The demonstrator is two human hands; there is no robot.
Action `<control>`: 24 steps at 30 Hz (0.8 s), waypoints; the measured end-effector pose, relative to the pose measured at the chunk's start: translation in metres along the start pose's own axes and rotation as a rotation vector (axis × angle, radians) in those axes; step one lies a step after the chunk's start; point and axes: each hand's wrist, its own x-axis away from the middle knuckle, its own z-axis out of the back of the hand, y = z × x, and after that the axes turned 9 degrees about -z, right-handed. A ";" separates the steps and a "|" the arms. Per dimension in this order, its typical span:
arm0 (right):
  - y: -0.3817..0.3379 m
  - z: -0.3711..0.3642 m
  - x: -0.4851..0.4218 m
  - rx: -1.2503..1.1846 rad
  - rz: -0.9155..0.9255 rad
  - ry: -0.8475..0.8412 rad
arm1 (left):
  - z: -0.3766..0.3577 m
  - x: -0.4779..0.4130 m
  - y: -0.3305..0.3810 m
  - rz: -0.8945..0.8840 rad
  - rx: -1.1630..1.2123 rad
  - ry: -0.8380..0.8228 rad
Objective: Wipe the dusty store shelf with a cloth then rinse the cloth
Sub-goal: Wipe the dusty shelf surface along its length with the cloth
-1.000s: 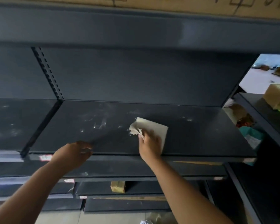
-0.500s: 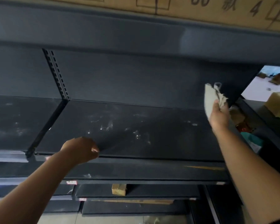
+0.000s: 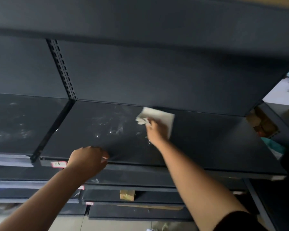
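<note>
A dark grey metal store shelf (image 3: 207,140) stretches across the view, with pale dust smears left of its middle. A whitish cloth (image 3: 163,116) lies flat on the shelf near the back wall. My right hand (image 3: 154,131) presses on the cloth, fingers on its front part. My left hand (image 3: 88,160) grips the shelf's front edge, fingers curled over the lip.
A perforated upright post (image 3: 62,69) divides this bay from another dusty shelf (image 3: 15,124) at left. Lower shelves sit below, one bearing a small cardboard box (image 3: 127,195). Boxes and packets (image 3: 264,124) crowd the right end. Another shelf hangs overhead.
My right hand, which held the cloth lifted at the shelf's right end, has come down and left, laying it flat near the back wall. My left hand stayed on the front edge.
</note>
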 end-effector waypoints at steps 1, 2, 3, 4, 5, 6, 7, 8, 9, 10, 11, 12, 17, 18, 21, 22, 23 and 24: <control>-0.021 -0.006 0.005 -0.179 -0.031 -0.092 | -0.002 0.000 0.000 -0.006 0.002 0.007; -0.038 -0.008 0.009 -0.383 -0.096 -0.176 | -0.003 0.001 0.000 -0.011 0.001 0.014; -0.049 -0.006 0.011 -0.571 -0.176 -0.226 | -0.005 0.002 0.000 -0.018 -0.004 0.020; -0.056 0.000 0.010 -0.717 -0.249 -0.229 | -0.007 0.003 0.000 -0.028 -0.008 0.023; -0.057 0.010 0.006 -0.829 -0.308 -0.199 | -0.008 0.004 0.000 -0.040 -0.007 0.023; -0.053 0.023 0.001 -0.923 -0.353 -0.163 | -0.010 0.005 0.000 -0.047 0.003 0.023; -0.045 0.037 -0.004 -0.994 -0.385 -0.123 | -0.012 0.006 0.000 -0.047 0.017 0.033; -0.034 0.054 -0.010 -1.052 -0.404 -0.084 | -0.013 0.007 -0.001 -0.040 0.030 0.051; -0.019 0.072 -0.016 -1.110 -0.411 -0.039 | -0.015 0.009 -0.001 -0.032 0.041 0.073; -0.003 0.090 -0.021 -1.167 -0.403 0.022 | -0.017 0.009 -0.002 -0.026 0.047 0.091; 0.015 0.107 -0.026 -1.202 -0.382 0.108 | -0.018 0.009 -0.003 -0.025 0.051 0.100; 0.034 0.123 -0.031 -1.185 -0.356 0.216 | -0.020 0.009 -0.003 -0.026 0.054 0.101; 0.127 0.157 -0.035 -0.477 -0.300 0.521 | -0.025 0.012 -0.012 -0.062 0.037 0.128; 0.141 0.151 -0.034 -0.353 -0.315 0.504 | -0.025 0.014 -0.016 -0.064 0.016 0.133; 0.155 0.118 -0.029 -0.038 -0.350 0.367 | -0.025 0.019 -0.029 -0.034 -0.007 0.158; 0.150 0.104 -0.028 0.085 -0.350 0.298 | -0.024 0.021 -0.034 -0.018 -0.004 0.168; 0.139 0.089 -0.029 0.199 -0.331 0.233 | -0.024 0.024 -0.038 -0.005 -0.001 0.179; 0.123 0.073 -0.031 0.272 -0.296 0.183 | -0.023 0.026 -0.042 0.004 0.007 0.188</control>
